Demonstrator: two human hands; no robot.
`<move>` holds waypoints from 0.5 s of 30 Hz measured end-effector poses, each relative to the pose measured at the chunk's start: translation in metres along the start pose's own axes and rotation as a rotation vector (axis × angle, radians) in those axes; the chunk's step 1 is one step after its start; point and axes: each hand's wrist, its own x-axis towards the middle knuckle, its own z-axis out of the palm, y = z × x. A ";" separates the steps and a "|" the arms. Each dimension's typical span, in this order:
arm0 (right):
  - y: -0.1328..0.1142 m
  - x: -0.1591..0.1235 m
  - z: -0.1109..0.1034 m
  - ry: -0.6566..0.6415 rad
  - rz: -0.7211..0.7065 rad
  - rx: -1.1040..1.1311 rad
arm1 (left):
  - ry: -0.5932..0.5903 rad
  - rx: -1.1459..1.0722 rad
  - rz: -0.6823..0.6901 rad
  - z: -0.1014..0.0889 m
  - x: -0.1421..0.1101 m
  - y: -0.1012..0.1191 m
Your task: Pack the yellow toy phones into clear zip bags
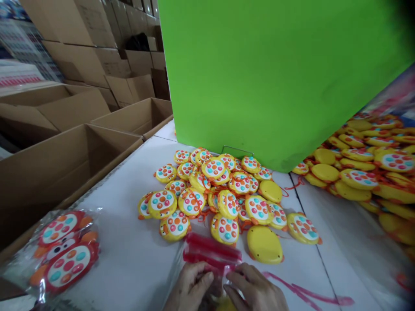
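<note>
My left hand [189, 288] and my right hand [257, 289] pinch a clear plastic bag [212, 252] at the bottom centre. A red band runs along the bag's top edge. Something yellow shows low in it, mostly cut off by the frame. Just beyond the bag lies a loose pile of yellow duck-like toys [194, 201] with white ovals and coloured dots. One yellow toy [265, 245] rests face down near my right hand.
Bagged red toys [66, 255] lie at the table's left edge. Open cardboard boxes [106, 151] stand beyond it. A large green panel [259, 77] rises behind the pile. Many more yellow toys [359, 177] are heaped at right. Red marks [311, 293] streak the white tabletop.
</note>
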 end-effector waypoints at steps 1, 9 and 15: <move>-0.002 0.001 0.001 0.039 0.005 0.040 | 0.023 0.026 0.036 -0.001 -0.002 -0.002; -0.025 0.017 0.009 0.205 -0.030 0.068 | 0.004 0.293 0.247 0.004 -0.002 0.018; -0.006 0.005 -0.002 0.164 0.247 0.229 | -0.081 0.504 0.359 0.000 -0.007 0.021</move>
